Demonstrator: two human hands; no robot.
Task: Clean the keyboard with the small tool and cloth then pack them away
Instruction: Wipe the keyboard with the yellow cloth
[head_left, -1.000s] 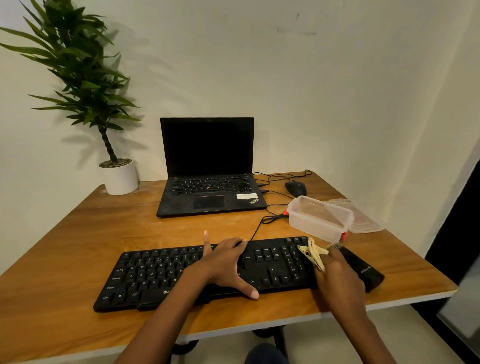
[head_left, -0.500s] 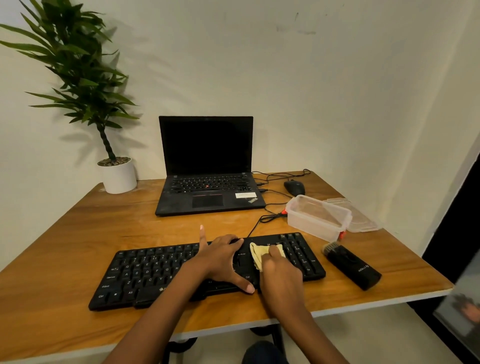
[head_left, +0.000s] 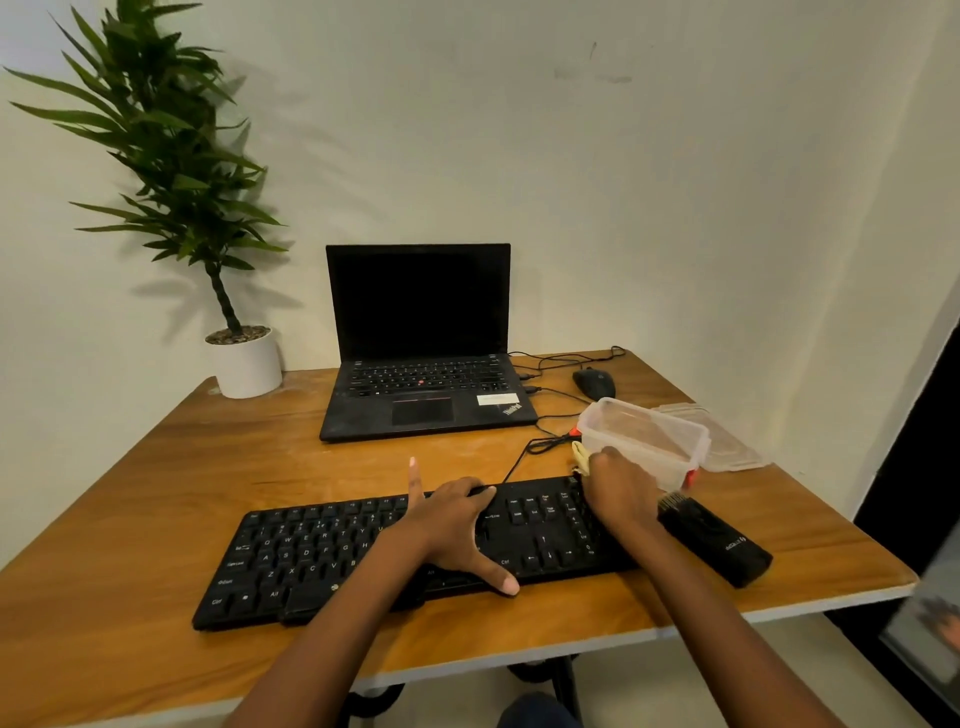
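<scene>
Head view: black keyboard (head_left: 363, 551) lying along the near part of the wooden worktop (head_left: 156, 483), angled slightly, its cable running off toward the far right. Left hand (head_left: 457, 525) spread flat across the keyboard's middle, index finger stretched toward the far edge, thumb splayed over the near edge, pinching nothing. Right hand (head_left: 621, 493) curled over the keyboard's far right corner, pressing a yellow cloth (head_left: 581, 456) that peeks out just past the knuckles, touching the near left side of the clear plastic container (head_left: 644, 439). Container open, standing just beyond the keyboard's right end, with its lid (head_left: 722, 441) flat on the worktop to the right of it. Small black brush tool (head_left: 711, 540) lying on the worktop just right of the right wrist, bristles toward the container, untouched by either hand. Farther back: open laptop (head_left: 421, 343) with a dark screen, black mouse (head_left: 595, 383) to its right, potted plant (head_left: 171, 171) in the far left corner.
</scene>
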